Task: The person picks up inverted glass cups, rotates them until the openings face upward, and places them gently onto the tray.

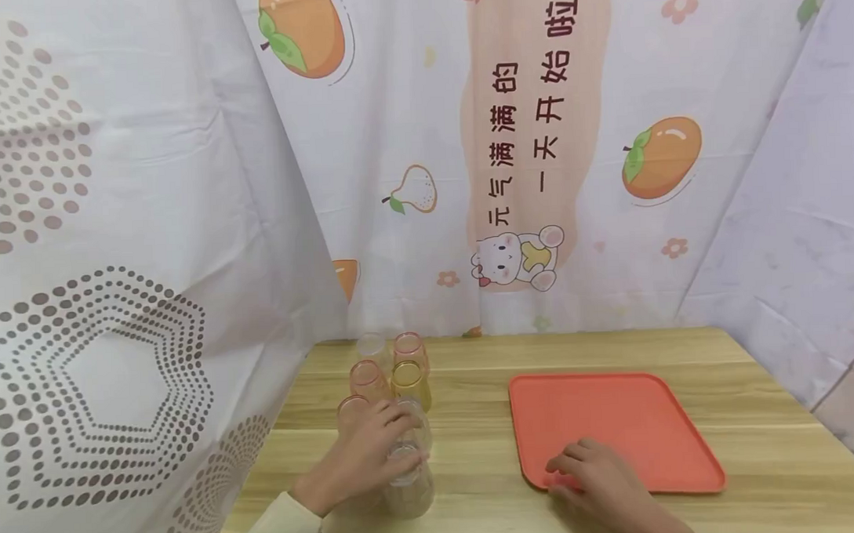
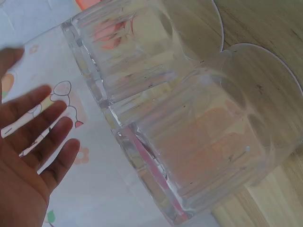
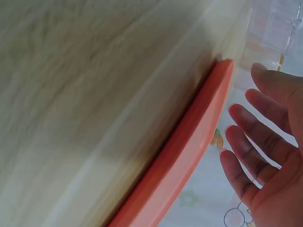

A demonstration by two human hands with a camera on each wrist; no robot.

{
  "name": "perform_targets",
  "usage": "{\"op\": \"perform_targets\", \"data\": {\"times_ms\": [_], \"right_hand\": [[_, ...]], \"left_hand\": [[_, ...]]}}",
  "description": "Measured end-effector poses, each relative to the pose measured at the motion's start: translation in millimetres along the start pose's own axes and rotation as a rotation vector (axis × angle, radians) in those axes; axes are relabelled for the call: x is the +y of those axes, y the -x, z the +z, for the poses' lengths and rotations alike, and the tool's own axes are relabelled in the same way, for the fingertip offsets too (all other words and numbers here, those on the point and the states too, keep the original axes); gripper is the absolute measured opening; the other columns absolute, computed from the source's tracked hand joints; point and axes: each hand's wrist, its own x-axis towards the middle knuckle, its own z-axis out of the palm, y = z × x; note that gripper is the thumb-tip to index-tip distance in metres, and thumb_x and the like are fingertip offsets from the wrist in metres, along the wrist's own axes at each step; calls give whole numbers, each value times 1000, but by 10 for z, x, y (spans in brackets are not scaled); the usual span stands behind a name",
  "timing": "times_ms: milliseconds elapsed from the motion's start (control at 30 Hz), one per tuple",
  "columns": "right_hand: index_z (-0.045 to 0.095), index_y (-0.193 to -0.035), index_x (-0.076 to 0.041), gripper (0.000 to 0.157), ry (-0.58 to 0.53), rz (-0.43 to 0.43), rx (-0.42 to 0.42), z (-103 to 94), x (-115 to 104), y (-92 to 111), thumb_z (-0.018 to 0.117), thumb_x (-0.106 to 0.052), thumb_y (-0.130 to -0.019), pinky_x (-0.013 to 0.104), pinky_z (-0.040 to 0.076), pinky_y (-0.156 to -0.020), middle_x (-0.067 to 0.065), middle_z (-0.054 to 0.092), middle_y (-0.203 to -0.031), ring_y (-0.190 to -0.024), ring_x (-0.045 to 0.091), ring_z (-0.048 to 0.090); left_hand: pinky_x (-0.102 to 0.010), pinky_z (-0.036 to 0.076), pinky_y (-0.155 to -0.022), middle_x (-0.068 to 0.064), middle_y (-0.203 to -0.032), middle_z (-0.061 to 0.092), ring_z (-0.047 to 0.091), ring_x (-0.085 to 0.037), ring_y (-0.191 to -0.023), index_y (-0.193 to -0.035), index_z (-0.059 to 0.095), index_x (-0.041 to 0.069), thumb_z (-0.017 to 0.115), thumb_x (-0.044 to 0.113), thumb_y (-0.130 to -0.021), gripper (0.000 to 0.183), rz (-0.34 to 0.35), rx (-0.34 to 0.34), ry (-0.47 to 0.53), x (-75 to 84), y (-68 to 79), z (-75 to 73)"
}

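Near clear glass [image 1: 410, 494]: at the front of a cluster, left of centre on the table [image 1: 469, 469]; transparent, apparently mouth down.

Left hand [image 1: 366, 449]: above and to the left of that glass, the thumb overlapping its top in the head view. Fingers extended and apart, clamped on nothing; the left wrist view shows a gap between the fingers and the two glasses that fill most of its frame.

Second clear glass [image 1: 420, 435]: just behind the first, partly covered by the fingers.

Red-rimmed glass [image 1: 347, 410]: beside it, largely hidden by the hand.

Farther back: amber glass [image 1: 411, 385] and pink glass [image 1: 366, 382] side by side; behind these, rear pink glass [image 1: 411, 352] and rear clear glass [image 1: 373, 348].

Step in hand, as judged: a reach to the front glasses, no hold taken. Next move, as judged: it calls for the left hand to settle on one glass and close round its side without knocking its close neighbours.

Right hand [image 1: 600, 484]: well apart from the glasses, at the near left corner of the red tray [image 1: 616, 417]; fingers loosely bent and apart, holding nothing. Contact with the tray: cannot be told.

Tray: flat, low-rimmed, right of the glasses.

Backdrop: printed cloth [image 1: 407, 102] behind the table.
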Motion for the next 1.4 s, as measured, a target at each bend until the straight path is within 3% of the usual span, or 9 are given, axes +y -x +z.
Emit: {"op": "perform_targets", "data": {"times_ms": [167,367,833,1067,1233,1400], "right_hand": [[70,-80,-25,15,-64,-24,-44,69,-12,37,82,-22,-71,16,35,-56,-21,51,-76,-69,-3,38],[69,-79,-26,12,-112,31,-115,99,-34,73,78,-19,-76,17,35,-55,-24,47,-77,-69,-5,35],[68,-75,-24,16,-33,63,-153,149,-76,-62,81,-15,-71,18,35,-55,-20,46,-72,-66,-1,34],[66,-74,-24,18,-21,62,-167,153,-73,-109,81,-15,-71,20,40,-56,-18,51,-74,-68,0,41],[66,-73,-24,18,-44,67,-156,197,-62,-106,81,-15,-71,19,39,-55,-19,52,-73,-67,-1,40],[66,-73,-25,17,-75,82,-172,233,-59,-90,80,-17,-72,18,39,-55,-20,52,-74,-67,-2,39]], "left_hand": [[-35,44,-89,9,-105,57,52,-17,-109,-102,66,20,69,57,-79,43,32,-110,26,56,0,-6],[-34,44,-88,11,-104,57,52,-12,-103,-104,67,22,68,65,-73,53,66,-205,2,76,28,-3],[-30,44,-81,10,-107,53,50,-8,-97,-110,66,23,83,46,-66,53,105,-247,7,68,57,5],[-31,47,-85,6,-115,51,49,-13,-107,-120,62,17,82,47,-68,64,54,-281,-15,58,78,-10],[-33,47,-86,5,-114,52,50,-14,-106,-119,63,15,82,49,-66,65,57,-284,-33,32,88,-20],[-31,47,-84,5,-111,57,53,-13,-101,-120,63,14,78,56,-66,70,15,-338,-70,35,114,-44]]}}
